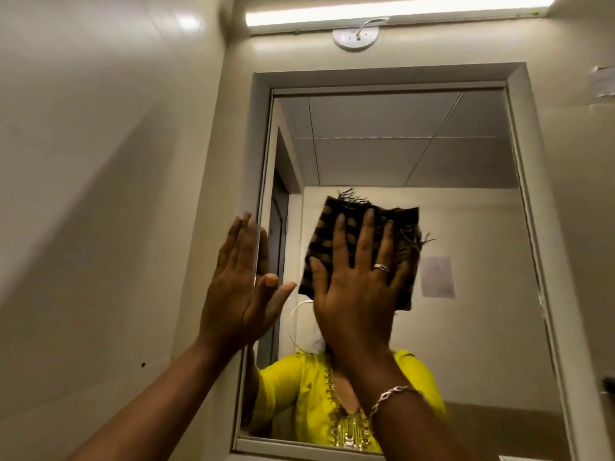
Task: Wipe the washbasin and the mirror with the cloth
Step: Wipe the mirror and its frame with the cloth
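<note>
The framed mirror [466, 227] fills the middle of the wall ahead. A dark checked cloth [324, 241] with frayed edges lies flat against the glass near its centre. My right hand [357, 277], with a ring and a bracelet, presses the cloth onto the mirror with fingers spread. My left hand [238, 281] rests flat and open on the mirror's left frame edge, holding nothing. The washbasin is out of view below.
A tube light [396, 10] glows above the mirror, with a round ceiling-rose fitting [355, 38] under it. Pale tiled walls stand at the left and right. The mirror reflects a person in a yellow top, a doorway and a paper on the far wall.
</note>
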### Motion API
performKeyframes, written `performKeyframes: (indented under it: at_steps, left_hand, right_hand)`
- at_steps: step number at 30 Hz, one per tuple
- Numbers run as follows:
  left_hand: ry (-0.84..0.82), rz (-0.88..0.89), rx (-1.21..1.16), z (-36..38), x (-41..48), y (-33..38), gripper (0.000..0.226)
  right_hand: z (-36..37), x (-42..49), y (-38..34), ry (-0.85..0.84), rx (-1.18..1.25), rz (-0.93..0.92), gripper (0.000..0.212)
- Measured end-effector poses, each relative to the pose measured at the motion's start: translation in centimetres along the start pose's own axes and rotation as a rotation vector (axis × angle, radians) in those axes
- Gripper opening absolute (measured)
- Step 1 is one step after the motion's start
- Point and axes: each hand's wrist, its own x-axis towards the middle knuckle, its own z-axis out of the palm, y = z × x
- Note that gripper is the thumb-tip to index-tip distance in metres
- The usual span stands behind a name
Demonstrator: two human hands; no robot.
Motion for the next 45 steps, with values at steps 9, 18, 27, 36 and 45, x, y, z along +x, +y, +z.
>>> performKeyframes:
  at_steps: [9,18,27,36,45]
  left_hand:
    - [0.05,-0.084,-0.22,0.2,-0.2,-0.6,0.086]
    - [0.063,-0.041,-0.099,0.2,-0.1,-0.2,0.076]
    - [-0.034,-0.013,0.185,0.5,-0.1,0.4,0.079]
    - [-0.023,0.038,0.334,1.7,-0.2,-2.0,0.082]
    - [-0.267,-0.159,0.524,4.3,0.1,-6.0,0.091]
  right_hand:
    - [1.7,-0.3,-5.7,-0.042,0.018,-0.134,0.06]
    - [1.3,-0.7,-4.4,-0.089,0.103,-0.228,0.061]
    - [-0.2,-1.4,2.0,-0.073,0.141,-0.258,0.06]
    - [-2.5,-1.0,11.1,-0.079,0.089,-0.216,0.061]
    - [-4.1,-0.4,17.7,-0.053,-0.023,-0.163,0.062]
